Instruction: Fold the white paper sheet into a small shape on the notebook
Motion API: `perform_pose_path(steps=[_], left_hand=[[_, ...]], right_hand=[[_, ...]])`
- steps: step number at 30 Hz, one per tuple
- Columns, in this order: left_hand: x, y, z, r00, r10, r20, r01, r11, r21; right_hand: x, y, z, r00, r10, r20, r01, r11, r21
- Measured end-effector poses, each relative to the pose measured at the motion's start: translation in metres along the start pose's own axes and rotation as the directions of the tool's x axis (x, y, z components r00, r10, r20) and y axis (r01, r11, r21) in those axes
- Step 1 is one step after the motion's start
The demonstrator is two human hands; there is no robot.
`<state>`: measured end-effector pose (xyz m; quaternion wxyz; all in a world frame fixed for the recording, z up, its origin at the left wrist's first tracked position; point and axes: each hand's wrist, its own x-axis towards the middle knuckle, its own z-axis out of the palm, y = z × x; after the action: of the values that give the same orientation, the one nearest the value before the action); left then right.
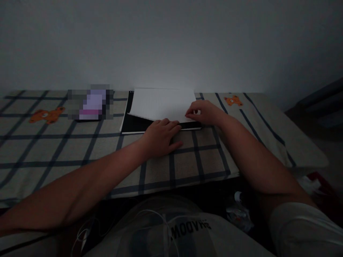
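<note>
White lined paper (163, 103) lies over a black sheet or cover (136, 123) near the wall, its lower left edge lifted off the black surface. My left hand (163, 137) rests palm down at the near edge of the black sheet, fingers spread with the thumb apart, holding nothing. At the paper's right side is my right hand (200, 112), its thumb and fingertips pinched together over the lower right part of the sheet. Whatever is between those fingertips is too small to make out.
A checked cloth (187, 160) with orange bear figures covers the table. A phone-like device (93, 103), partly blurred, stands at the left. Behind is a grey wall (166, 43). A plastic bag (239, 216) lies below the table's front edge, and a white cable crosses my shirt.
</note>
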<state>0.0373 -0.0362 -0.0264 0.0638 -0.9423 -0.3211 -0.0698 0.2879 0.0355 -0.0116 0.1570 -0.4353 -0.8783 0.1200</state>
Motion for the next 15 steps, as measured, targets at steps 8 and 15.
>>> perform_pose_path(steps=[8, 15], left_hand=[[-0.001, 0.001, 0.002, 1.0, -0.013, -0.004, 0.013, 0.999, 0.039], [-0.001, 0.001, 0.001, 1.0, 0.003, 0.02, -0.004, 0.999, 0.04]], right_hand=[[-0.005, -0.015, -0.003, 0.974, -0.202, 0.099, 0.206, 0.978, -0.034], [-0.004, -0.015, 0.003, 0.971, -0.181, 0.158, 0.194, 0.979, -0.066]])
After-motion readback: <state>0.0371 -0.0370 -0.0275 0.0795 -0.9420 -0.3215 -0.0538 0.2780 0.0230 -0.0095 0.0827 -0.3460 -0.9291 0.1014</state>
